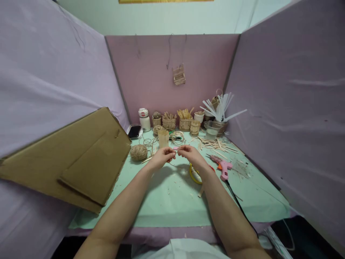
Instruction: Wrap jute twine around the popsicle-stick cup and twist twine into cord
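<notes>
My left hand (163, 157) and my right hand (189, 152) meet above the middle of the table, fingertips nearly touching. Both are closed in a pinch. What lies between the fingertips is too small to make out; a thin tan strand (176, 166) shows just below them. Behind my left hand stands a pale tan cylinder (163, 139). A small pink piece (175, 148) lies just beyond the fingers. Under my right forearm, partly hidden, are scissors with a yellow handle loop (194, 175). To the left sits a ball of twine (138, 153).
A pink glue gun (224, 168) with a black cord lies right, near scattered wooden sticks (218, 144). White glue sticks (221, 107), stick-filled baskets (185, 124) and a white jar (145, 120) line the back. Cardboard (88, 162) leans at left. Lilac cloth walls enclose the table.
</notes>
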{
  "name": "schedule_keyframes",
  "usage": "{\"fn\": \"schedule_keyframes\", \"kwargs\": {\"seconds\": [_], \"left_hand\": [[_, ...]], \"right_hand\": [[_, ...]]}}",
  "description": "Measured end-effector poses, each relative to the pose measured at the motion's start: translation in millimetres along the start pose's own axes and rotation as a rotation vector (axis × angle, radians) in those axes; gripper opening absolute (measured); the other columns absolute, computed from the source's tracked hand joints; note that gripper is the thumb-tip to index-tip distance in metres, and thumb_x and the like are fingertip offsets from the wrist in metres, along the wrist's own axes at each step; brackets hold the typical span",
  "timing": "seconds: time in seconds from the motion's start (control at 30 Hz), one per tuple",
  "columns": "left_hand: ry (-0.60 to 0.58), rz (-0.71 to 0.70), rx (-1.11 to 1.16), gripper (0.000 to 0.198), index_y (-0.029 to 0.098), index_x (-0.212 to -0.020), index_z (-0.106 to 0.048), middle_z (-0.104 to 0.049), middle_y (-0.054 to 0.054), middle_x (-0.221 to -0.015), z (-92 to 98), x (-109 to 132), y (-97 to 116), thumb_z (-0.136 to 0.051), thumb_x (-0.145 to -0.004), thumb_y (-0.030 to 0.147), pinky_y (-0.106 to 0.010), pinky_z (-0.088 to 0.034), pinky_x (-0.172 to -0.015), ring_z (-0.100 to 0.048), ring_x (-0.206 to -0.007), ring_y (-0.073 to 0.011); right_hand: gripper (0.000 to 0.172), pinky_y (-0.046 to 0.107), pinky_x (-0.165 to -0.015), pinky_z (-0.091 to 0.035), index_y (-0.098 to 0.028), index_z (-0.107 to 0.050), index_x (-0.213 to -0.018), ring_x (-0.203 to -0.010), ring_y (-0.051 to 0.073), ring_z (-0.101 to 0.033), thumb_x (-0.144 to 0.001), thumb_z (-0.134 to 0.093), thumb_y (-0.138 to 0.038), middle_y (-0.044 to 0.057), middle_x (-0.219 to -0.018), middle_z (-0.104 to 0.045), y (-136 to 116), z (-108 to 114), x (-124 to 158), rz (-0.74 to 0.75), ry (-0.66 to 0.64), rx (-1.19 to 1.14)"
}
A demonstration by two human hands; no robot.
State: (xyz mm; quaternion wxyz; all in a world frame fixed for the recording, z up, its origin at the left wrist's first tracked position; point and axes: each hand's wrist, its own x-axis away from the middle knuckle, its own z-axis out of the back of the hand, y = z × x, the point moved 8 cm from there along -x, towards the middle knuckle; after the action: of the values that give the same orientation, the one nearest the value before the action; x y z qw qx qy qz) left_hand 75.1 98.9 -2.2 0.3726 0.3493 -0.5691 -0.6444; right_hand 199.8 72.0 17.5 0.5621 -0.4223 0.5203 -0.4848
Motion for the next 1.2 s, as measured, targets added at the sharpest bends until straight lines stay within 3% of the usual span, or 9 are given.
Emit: {"fn": "schedule_keyframes", "kwargs": {"seconds": [0.17,0.4,0.6,0.97,1.2], "left_hand": [[0.01,0.077,0.117,0.035,0.013,-0.077,-0.059,-0.058,0.0,-0.062,-2.8,0.4,-16.3,-0.072,-0.06,0.041,-0.019,-0.025,-0.043,-0.038,-0.046,-0.0037],[0.075,0.07,0.269,0.029,0.014,-0.076,-0.059,-0.06,-0.001,-0.066,-9.8,0.9,-21.8,-0.073,-0.06,0.033,-0.018,-0.029,-0.045,-0.044,-0.05,-0.0048],[0.141,0.073,0.329,0.025,0.014,-0.075,-0.057,-0.062,-0.002,-0.066,-7.8,0.0,-26.2,-0.072,-0.061,0.027,-0.02,-0.035,-0.05,-0.049,-0.053,-0.006],[0.179,0.038,0.335,0.03,0.014,-0.077,-0.059,-0.057,-0.001,-0.066,-2.9,-1.9,-26.0,-0.072,-0.058,0.033,-0.019,-0.026,-0.045,-0.04,-0.051,-0.0046],[0.179,0.041,0.445,0.032,0.012,-0.077,-0.062,-0.058,-0.001,-0.063,-5.0,-1.0,-25.5,-0.076,-0.054,0.029,-0.018,-0.024,-0.045,-0.039,-0.05,-0.0036]], "right_hand": [[0.021,0.025,-0.06,-0.041,-0.016,-0.062,-0.073,-0.064,0.014,-0.053,-0.068,-0.059,-0.037,0.001,-0.067,-0.062,5.6,11.2,-5.1,0.06,0.164,0.01],[0.018,0.028,-0.072,-0.042,-0.018,-0.063,-0.069,-0.074,0.016,-0.055,-0.068,-0.058,-0.035,0.002,-0.074,-0.063,0.9,21.7,-5.7,0.173,0.319,0.168],[0.017,0.028,-0.072,-0.041,-0.018,-0.06,-0.067,-0.074,0.016,-0.053,-0.068,-0.056,-0.034,0.001,-0.071,-0.06,2.1,16.0,-7.2,0.197,0.28,0.208],[0.027,0.027,-0.072,-0.039,-0.017,-0.062,-0.069,-0.075,0.016,-0.053,-0.077,-0.052,-0.041,0.002,-0.073,-0.061,2.1,9.2,-6.7,0.272,0.249,0.226],[0.027,0.026,-0.068,-0.038,-0.018,-0.059,-0.062,-0.069,0.015,-0.051,-0.075,-0.053,-0.041,-0.001,-0.065,-0.056,12.2,11.2,-8.3,0.201,0.288,0.279]]}}
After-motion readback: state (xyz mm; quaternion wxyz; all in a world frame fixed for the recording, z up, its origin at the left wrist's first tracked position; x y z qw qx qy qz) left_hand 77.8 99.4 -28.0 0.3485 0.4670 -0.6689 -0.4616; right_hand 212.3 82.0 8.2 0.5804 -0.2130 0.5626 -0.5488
